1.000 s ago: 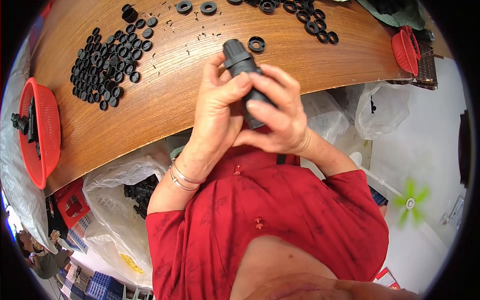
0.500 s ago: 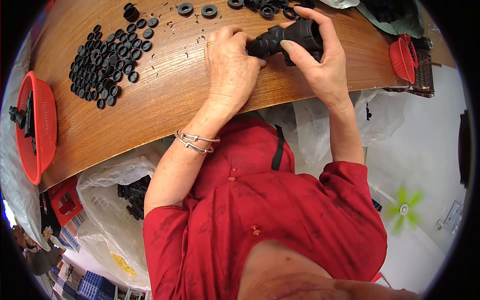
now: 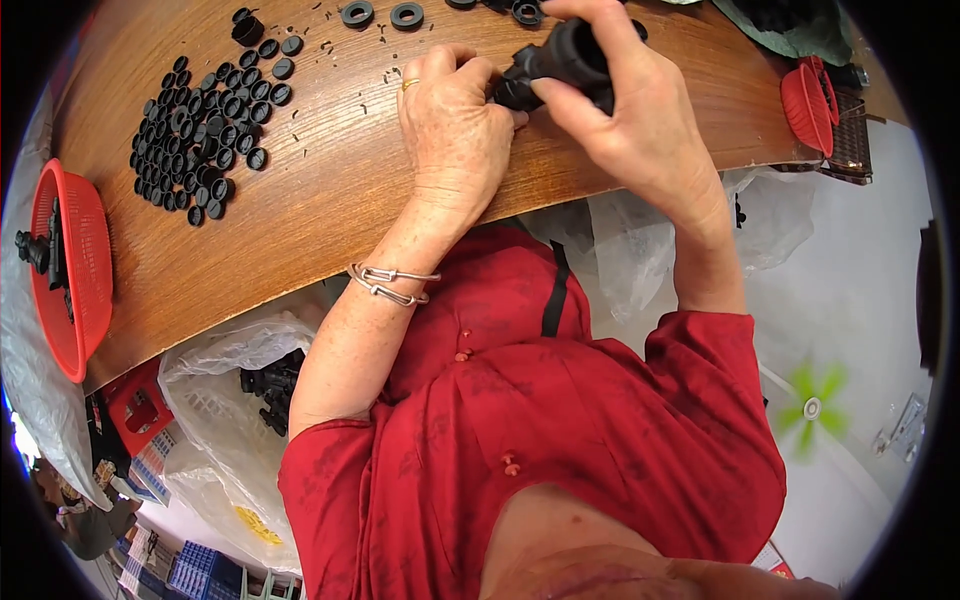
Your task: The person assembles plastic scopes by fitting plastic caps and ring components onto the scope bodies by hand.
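Between my hands is a black scope-shaped tube (image 3: 568,58), held tilted over the table with its wide, hollow end raised. My left hand (image 3: 452,125) is closed round the narrow end and rests on the wood; its fingertips are partly hidden. My right hand (image 3: 648,130) grips the wide end, thumb on the near side and fingers over the far side. Left of my left hand, many small round black caps (image 3: 228,133) lie in a loose pile. Beyond it are two flat black rings (image 3: 407,16), with thin black scraps scattered about.
The wooden table (image 3: 330,210) has a curved-looking near edge. A red basket (image 3: 95,260) with black scope parts stands at the left, and another red basket (image 3: 803,108) at the right. Plastic bags (image 3: 225,400) hang below the edge. More black rings (image 3: 528,12) lie at the far side.
My right hand has turned and shifted slightly left, tipping the tube's wide end upward. My left hand keeps its grip in nearly the same place. The whole view has shifted a little.
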Tool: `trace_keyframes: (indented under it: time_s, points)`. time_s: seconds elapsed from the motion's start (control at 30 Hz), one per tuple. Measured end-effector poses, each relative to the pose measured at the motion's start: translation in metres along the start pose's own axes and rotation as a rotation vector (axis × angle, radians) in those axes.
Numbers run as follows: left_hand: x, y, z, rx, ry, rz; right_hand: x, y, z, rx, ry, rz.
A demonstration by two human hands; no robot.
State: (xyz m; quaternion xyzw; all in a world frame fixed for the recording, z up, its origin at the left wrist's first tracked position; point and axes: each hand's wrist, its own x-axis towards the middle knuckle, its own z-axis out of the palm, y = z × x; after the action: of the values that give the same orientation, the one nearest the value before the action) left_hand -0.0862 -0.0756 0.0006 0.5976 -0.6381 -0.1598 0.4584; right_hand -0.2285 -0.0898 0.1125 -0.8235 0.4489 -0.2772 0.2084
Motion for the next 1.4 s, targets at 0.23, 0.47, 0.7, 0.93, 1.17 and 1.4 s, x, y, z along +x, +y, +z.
trace_keyframes:
  time_s: [0.23, 0.47, 0.7, 0.93, 1.17, 1.4]
  points:
    - [0.001, -0.003, -0.005, -0.019, -0.031, 0.007, 0.009, 0.003, -0.003, 0.016, -0.067, -0.087]
    - [0.064, 0.025, -0.049, -1.086, -0.298, -0.300, 0.012, 0.005, -0.004, 0.039, -0.077, -0.048]
    - [0.065, 0.031, -0.002, -1.285, -0.420, -0.234, 0.017, 0.015, 0.002, 0.140, -0.066, -0.177]
    - [0.068, 0.023, 0.007, -1.380, -0.393, -0.288, 0.022, 0.020, 0.008, 0.221, -0.016, -0.122]
    - [0.068, -0.009, 0.014, -1.680, -0.465, 0.155, 0.029, 0.009, 0.011, 0.097, -0.142, -0.219]
    - [0.020, 0.009, -0.033, -1.114, -0.074, -0.521, 0.004, 0.006, -0.015, 0.111, 0.076, 0.180]
